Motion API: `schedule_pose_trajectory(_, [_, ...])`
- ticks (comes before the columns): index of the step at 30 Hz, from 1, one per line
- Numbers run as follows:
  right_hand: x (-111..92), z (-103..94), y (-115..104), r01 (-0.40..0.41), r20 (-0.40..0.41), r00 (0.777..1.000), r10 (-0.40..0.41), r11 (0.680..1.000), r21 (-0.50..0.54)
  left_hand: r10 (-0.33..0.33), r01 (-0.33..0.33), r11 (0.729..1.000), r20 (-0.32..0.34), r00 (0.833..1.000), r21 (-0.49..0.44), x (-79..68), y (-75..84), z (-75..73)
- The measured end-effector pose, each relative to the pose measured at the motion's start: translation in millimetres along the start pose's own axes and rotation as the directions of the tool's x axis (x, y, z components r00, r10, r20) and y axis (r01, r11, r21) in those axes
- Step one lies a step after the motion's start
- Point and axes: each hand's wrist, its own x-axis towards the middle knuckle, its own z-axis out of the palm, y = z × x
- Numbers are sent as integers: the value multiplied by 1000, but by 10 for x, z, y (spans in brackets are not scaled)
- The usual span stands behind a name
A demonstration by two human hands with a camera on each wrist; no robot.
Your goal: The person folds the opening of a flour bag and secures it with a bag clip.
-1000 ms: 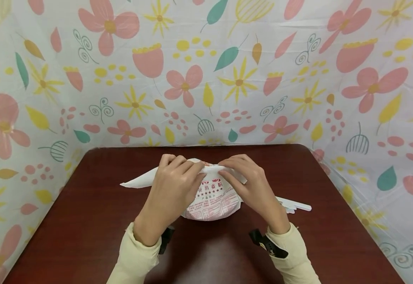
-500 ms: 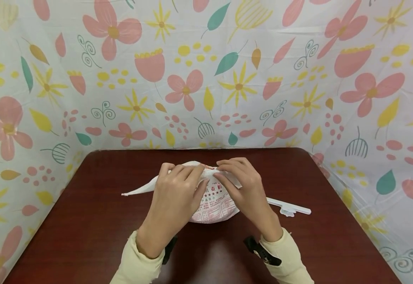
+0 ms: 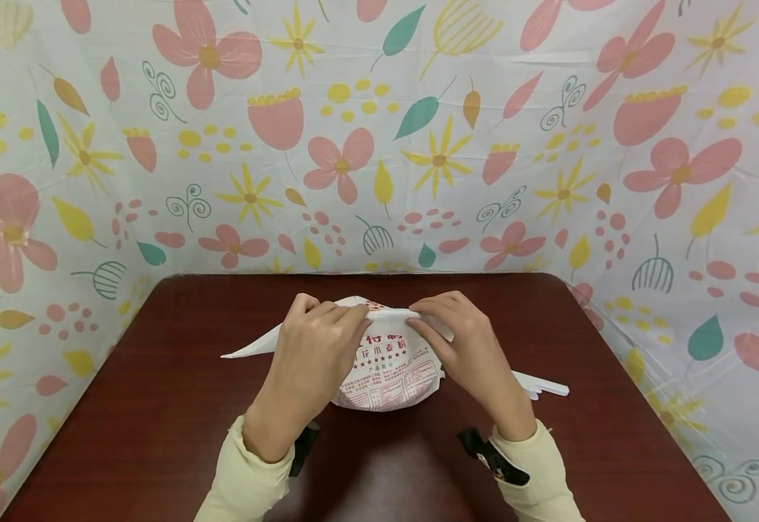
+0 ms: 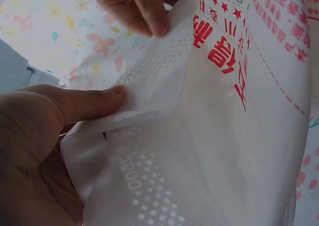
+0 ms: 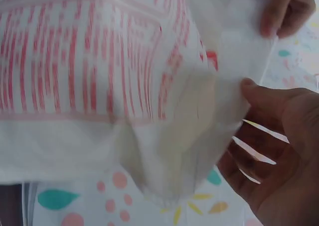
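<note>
A white flour bag [image 3: 388, 370] with red print stands in the middle of the table, its top edge folded into a narrow band. My left hand [image 3: 317, 355] pinches this band left of centre. My right hand [image 3: 467, 348] pinches it on the right, with a short stretch of fold showing between the hands. In the left wrist view, my left thumb [image 4: 99, 104] presses on the embossed white top. The right wrist view has my right thumb [image 5: 264, 94] on the bag's edge, its fingers behind. A pointed corner of the bag sticks out left of my left hand.
A white plastic strip [image 3: 542, 383] lies on the dark red table [image 3: 157, 406], to the right and partly hidden by my right hand. Behind and beside the table hangs a flowered curtain [image 3: 379, 145].
Both hands first came closer together and then spread apart slightly along the fold. The band between them now looks straighter, and more red print shows below it.
</note>
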Motion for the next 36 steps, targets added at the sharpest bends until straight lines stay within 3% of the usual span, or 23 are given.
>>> schedule_pose_trajectory(10, [-39, -162, 153, -71, 127, 989, 81, 994, -81, 9, -9, 1000, -23, 1000, -25, 9, -14, -22])
schedule_pose_trajectory(17, [-58, -197, 224, -125, 162, 976, 144, 985, -123, 11, -13, 999, -33, 999, -40, -5, -37, -4])
schedule_pose_trajectory(27, [-80, -287, 340, -193, 271, 933, 236, 965, -175, 7, -9, 998, -39, 999, -67, 11, -37, 2])
schedule_pose_trajectory(36, [-108, -298, 363, -166, 250, 945, 212, 967, -192, 88, -91, 994, -39, 995, -67, 28, -45, 15])
